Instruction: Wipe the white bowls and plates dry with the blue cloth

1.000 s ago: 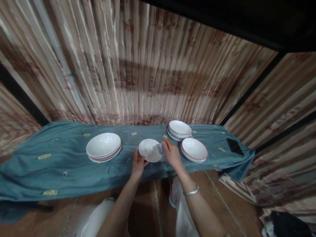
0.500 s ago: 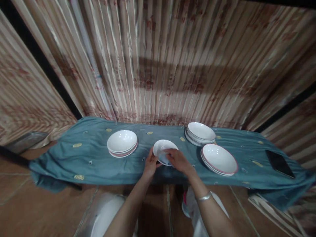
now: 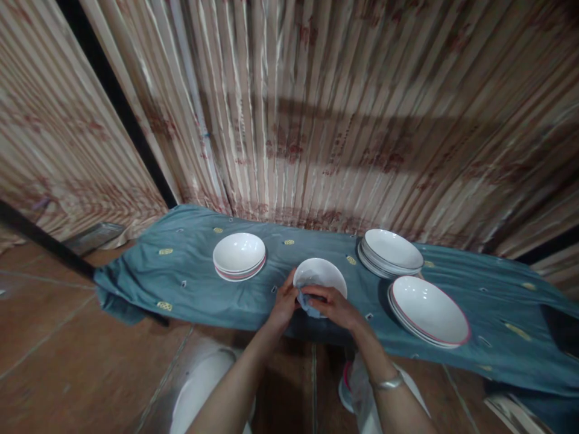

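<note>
You are holding a white bowl [image 3: 324, 272] just below the centre of the frame, over the near edge of the table [image 3: 194, 301]; whether its base is touching the cover, I cannot tell. Your left hand [image 3: 284, 299] is closing on the bowl's left side, its underside grip hidden. Your right hand [image 3: 333, 305] is pinching a bunched blue cloth [image 3: 310, 305] and pressing it against the near inside of the bowl, fingers bent. A silver bracelet [image 3: 389, 382] is circling your right wrist, lower right.

Left of centre, a bowl stack [image 3: 239, 253] is sitting apart from your hands, a red rim showing below its top bowl. Right of centre, a dark-rimmed stack [image 3: 391, 250] is standing farther back; a red-rimmed stack [image 3: 429, 310] is resting nearer you, just beside it. Patterned curtains [image 3: 271, 120] are filling the upper frame.
</note>
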Available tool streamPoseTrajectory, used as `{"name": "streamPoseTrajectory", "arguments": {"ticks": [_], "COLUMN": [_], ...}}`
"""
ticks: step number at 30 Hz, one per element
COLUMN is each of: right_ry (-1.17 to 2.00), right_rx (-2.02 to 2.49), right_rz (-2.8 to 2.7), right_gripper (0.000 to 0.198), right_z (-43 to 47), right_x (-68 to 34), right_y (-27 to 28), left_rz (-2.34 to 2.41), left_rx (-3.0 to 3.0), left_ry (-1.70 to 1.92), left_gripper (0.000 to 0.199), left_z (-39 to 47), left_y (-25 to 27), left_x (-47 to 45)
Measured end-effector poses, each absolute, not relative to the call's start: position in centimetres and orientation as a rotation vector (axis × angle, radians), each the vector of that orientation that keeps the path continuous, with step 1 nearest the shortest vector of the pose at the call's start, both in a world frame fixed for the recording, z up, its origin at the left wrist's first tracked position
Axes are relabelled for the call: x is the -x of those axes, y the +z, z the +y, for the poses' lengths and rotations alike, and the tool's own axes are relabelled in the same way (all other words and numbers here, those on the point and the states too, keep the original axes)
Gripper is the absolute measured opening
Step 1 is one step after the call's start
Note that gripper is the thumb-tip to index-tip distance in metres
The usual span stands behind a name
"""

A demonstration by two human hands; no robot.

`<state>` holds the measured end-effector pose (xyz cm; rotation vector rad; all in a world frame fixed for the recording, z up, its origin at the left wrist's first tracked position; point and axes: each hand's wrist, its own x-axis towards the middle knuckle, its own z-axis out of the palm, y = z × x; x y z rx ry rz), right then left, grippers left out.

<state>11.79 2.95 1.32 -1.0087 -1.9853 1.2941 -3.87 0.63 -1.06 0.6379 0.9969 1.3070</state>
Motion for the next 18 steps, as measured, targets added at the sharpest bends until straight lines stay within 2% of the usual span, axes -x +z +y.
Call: {"name": "streamPoseTrajectory", "arguments": {"ticks": [10,18], "right_ry": [0.921,0.567], "right_rx": [1.009,1.194], "right_rz": [-2.056,-2.221], "right_gripper": [0.044,0.052], "right_z": [3.5,4.0], "right_x": [-10.6,-10.8], "right_y": [-1.5,-1.4], "left_rz": [1.02,1.074], "left_rx": [-0.699,-0.74], "left_ry": [1.303,1.255], "left_gripper": [0.063,0.072], "left_z": [0.6,1.0], "left_y": [-0.8,-0.3], "left_x": [3.9,3.7]}}
